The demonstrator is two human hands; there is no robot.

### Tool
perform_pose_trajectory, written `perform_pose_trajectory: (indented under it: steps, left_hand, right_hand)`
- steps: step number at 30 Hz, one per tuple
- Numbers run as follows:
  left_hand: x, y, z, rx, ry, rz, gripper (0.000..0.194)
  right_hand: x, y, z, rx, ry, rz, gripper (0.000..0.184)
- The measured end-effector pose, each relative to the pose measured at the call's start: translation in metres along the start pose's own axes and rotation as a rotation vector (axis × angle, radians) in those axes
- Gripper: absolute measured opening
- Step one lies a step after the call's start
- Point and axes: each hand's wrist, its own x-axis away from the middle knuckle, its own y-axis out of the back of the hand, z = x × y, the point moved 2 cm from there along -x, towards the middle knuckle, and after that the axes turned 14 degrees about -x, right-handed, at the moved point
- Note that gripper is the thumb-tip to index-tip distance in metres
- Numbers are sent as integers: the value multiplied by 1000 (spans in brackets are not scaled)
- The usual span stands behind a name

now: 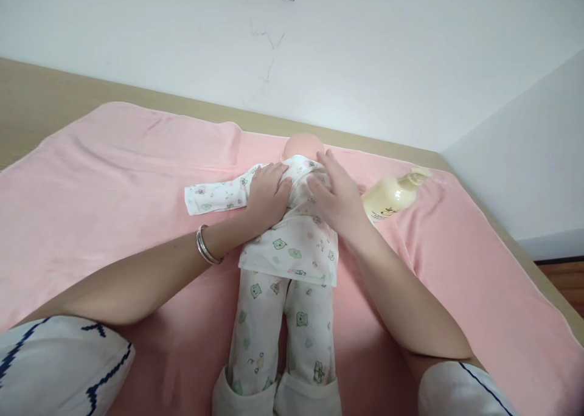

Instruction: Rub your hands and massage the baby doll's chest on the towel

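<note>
Fingers of the left hand lay nearly straight and close together over one shoulder of a baby doll, the thumb set a little apart on the cloth. On the other side, the right hand was spread, its thumb well away from the fingers; blur there made it hard to tell whether it pressed on the doll or only skimmed it. Neither hand showed a closed grip.

The doll lay on a pink blanket, head away from the person, in a white bear-print top creased between the hands and matching trousers with turned-up cuffs. One sleeve stretched out to the left. Beside the right hand was a pale yellow pump bottle, its pump pointing right. A silver bangle circled the left wrist.
</note>
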Motion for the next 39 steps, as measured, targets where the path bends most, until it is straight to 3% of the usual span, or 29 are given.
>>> perform_pose_trajectory:
  steps: [4,8,10,12,16,22,28,32,34,36,39]
  left_hand:
    - [2,-2,2,51,-17,-65,41]
    - [10,-1,5,128,-77,-222,37]
    - [13,0,5,152,-138,-293,35]
    - [15,1,5,162,-180,-329,34]
    - [15,0,6,158,-139,-299,32]
    - [12,-3,7,119,-102,-256,33]
    - [12,-3,7,143,-103,-245,33]
    - [13,-4,8,131,-116,-248,32]
    - [13,-4,8,127,-129,-248,32]
    - [14,-4,8,134,-139,-254,32]
    - [15,-4,9,134,-131,-265,33]
  right_hand:
    - [10,4,11,74,125,-117,58]
    - [10,-17,9,290,41,219,58]
    - [9,-19,10,323,31,325,59]
    - [9,-14,13,286,72,274,59]
    - [10,-7,15,192,156,36,58]
    - [2,-22,4,256,-8,189,50]
    - [6,-11,5,148,113,-63,53]
    - [6,-24,2,267,37,142,53]
    - [6,-20,7,264,56,218,52]
    - [9,-9,16,214,130,174,51]
    - [13,2,21,171,226,-11,56]
